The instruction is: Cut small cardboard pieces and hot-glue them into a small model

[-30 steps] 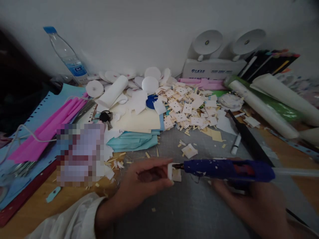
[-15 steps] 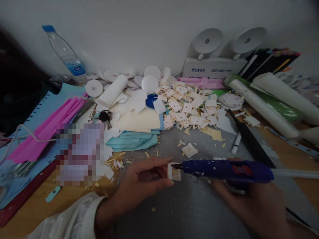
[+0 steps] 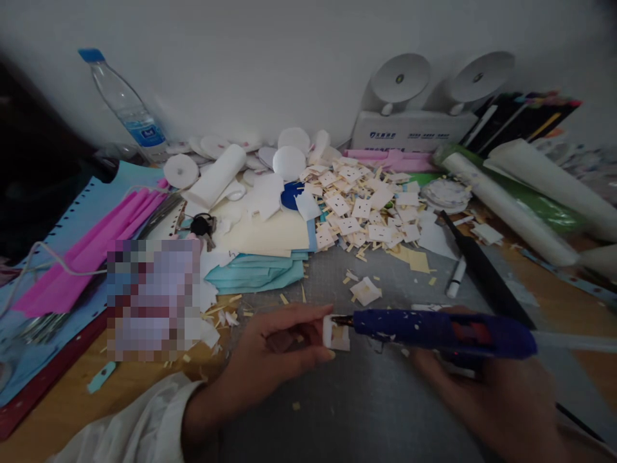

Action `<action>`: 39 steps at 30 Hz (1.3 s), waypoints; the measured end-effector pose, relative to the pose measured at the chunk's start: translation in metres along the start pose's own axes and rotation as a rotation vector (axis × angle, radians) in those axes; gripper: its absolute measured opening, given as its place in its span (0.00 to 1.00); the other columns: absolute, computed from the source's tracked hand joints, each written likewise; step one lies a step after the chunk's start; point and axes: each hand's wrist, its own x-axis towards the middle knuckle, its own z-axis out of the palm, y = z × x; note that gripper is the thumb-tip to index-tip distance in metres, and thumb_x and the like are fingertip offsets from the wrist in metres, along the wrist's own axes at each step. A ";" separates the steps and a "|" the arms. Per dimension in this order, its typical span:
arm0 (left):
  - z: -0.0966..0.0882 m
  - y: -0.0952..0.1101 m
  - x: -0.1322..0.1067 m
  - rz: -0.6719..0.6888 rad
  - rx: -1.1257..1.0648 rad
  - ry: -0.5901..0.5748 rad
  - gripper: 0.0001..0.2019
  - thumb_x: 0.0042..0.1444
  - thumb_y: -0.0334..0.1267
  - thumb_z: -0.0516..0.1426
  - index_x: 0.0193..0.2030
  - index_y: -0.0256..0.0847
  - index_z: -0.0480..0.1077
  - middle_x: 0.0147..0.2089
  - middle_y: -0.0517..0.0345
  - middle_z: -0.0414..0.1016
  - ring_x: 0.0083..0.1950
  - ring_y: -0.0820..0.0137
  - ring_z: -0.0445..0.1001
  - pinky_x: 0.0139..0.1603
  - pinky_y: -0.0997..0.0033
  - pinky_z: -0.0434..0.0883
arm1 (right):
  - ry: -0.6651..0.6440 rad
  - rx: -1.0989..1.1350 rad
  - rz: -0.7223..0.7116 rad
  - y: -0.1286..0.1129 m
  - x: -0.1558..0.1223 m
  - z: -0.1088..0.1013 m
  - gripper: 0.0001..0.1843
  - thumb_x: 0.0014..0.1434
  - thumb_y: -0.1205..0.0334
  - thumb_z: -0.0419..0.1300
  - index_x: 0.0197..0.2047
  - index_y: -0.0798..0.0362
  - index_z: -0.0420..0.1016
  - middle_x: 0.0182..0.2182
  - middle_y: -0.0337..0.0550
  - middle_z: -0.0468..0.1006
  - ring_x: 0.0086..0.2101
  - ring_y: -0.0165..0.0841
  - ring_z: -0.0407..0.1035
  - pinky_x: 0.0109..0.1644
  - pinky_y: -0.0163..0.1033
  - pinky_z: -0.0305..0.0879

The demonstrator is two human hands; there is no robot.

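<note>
My left hand (image 3: 284, 344) pinches a small white paper piece (image 3: 328, 332) by its edge, between thumb and fingertips. My right hand (image 3: 491, 386) is wrapped round the handle of a blue glue gun (image 3: 443, 331), which lies level and points left. A clear glue stick (image 3: 576, 341) juts from its back end. The metal nozzle (image 3: 343, 319) meets or nearly meets the white paper piece; contact is hard to make out. Behind the nozzle a pale square shows in part (image 3: 342, 339). A loose whitish paper square (image 3: 366, 291) lies on the grey mat (image 3: 328, 411) just beyond.
A heap of small paper squares with drawn faces (image 3: 361, 206) fills the middle back. White discs (image 3: 289, 163), a paper roll (image 3: 216, 173) and a water bottle (image 3: 128, 106) stand behind. Teal paper (image 3: 258, 273) lies left; a black bar-like object (image 3: 475, 270) and white marker (image 3: 456, 278) lie right.
The glue gun's rear end has shifted slightly right and down, with my right hand. The nozzle stays by the white piece, and my left hand keeps its pinch.
</note>
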 end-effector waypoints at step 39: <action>0.001 0.003 0.002 -0.072 -0.037 0.062 0.20 0.40 0.27 0.69 0.40 0.51 0.80 0.27 0.63 0.76 0.28 0.79 0.68 0.28 0.85 0.67 | -0.037 0.125 -0.013 -0.001 -0.001 -0.003 0.17 0.62 0.47 0.50 0.33 0.51 0.67 0.23 0.46 0.77 0.21 0.36 0.75 0.18 0.34 0.68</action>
